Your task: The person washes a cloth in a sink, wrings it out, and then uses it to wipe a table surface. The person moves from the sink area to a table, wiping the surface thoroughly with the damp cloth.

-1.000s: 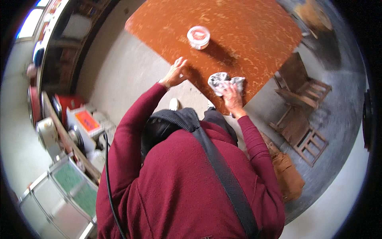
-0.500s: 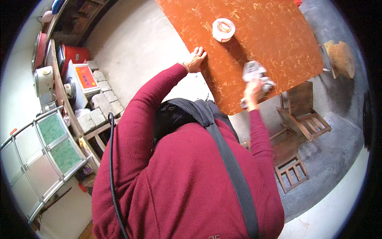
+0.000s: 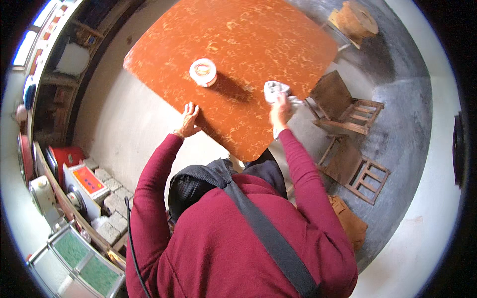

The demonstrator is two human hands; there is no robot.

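A reddish-brown marbled table (image 3: 238, 44) spreads out in front of me. Close to its right edge, my right hand (image 3: 280, 111) is closed on a crumpled white-and-grey cloth (image 3: 275, 91), which lies against the tabletop and partly hangs by the hand. On the left edge rests my left hand (image 3: 189, 120), fingers stretched over the rim and holding nothing. Beyond that hand stands a round white tub (image 3: 203, 72) with a red-and-white lid, apart from both hands and casting a shadow to the right.
Two wooden chairs (image 3: 343, 102) (image 3: 353, 166) stand right of the table. Farther back is a round wooden stool-like object (image 3: 355, 22). At left are grey bricks (image 3: 114, 198), a red box (image 3: 67, 158) and a metal-framed rack with green panels (image 3: 74, 248). A brown bag-like item (image 3: 348, 221) lies at lower right.
My view has swung, so the table and tub appear farther left. The right hand has shifted the cloth along the table's right edge. My left hand stays on the left edge.
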